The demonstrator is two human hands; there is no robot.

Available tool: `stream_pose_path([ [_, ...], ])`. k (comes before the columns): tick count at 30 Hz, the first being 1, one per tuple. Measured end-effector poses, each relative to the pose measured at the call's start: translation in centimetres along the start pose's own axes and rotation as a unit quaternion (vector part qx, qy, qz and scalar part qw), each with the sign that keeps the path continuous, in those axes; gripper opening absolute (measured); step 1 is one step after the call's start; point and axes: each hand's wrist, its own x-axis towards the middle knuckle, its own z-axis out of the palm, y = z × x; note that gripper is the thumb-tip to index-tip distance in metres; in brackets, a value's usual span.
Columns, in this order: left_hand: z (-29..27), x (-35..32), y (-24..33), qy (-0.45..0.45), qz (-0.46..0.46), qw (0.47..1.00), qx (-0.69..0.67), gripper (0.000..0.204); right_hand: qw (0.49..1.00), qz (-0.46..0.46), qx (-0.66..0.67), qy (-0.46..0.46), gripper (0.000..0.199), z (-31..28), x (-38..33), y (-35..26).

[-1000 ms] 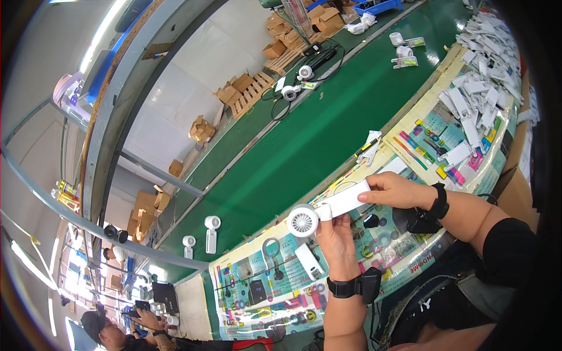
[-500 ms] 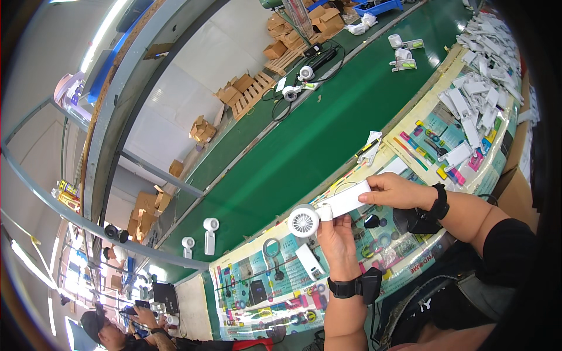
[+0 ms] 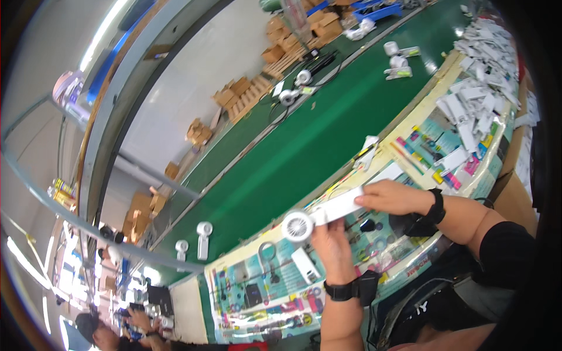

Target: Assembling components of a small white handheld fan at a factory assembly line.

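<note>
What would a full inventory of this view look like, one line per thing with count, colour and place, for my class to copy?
Handheld fan: 1, white, between the hands
Other fans: 2, white, on the belt's left
Round-headed devices: 2, white and yellow-green, belt's upper right
Belt: 1, green, across the middle
Flat parts: many, white, heaped on the worktop's right
Flat case: 1, white, worktop, below the fan
Worktop: 1, multicoloured print, lower middle to right
Cardboard boxes: several, brown, beyond the belt
Tray: 1, blue, top
Co-worker: 1, dark cap, lower left
Wristbands: 2, black, person's wrists
Left hand: 1, bare, at the fan's neck
Right hand: 1, bare, on the handle's end
Far-left items: too blurred to count
</note>
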Motion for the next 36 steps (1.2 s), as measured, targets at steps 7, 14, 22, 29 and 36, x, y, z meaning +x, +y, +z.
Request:
stream_pose_path([
  [7,1.4,-0.9,4.7,-0.099,0.067,0.987,0.111,0.022,0.965,-0.073,-0.249,-0.035,0.046,-6.5,0.1,-2.2],
  [14,1.4,6.4,6.5,-0.122,0.053,0.862,0.49,0.037,0.872,0.036,-0.486,0.034,0.026,-20.9,3.7,5.5],
  [22,-9.0,22.3,9.4,0.054,0.208,0.533,0.818,0.04,0.82,0.239,-0.494,0.158,0.027,-30.7,12.9,18.8],
  [29,-10.0,23.9,8.1,0.108,0.216,0.454,0.858,0.047,0.813,0.273,-0.48,0.184,0.021,-29.8,15.4,21.9],
  [36,1.9,15.5,4.6,-0.12,-0.033,0.885,0.448,0.024,0.937,0.225,0.211,0.165,0.019,-26.7,11.2,13.7],
])
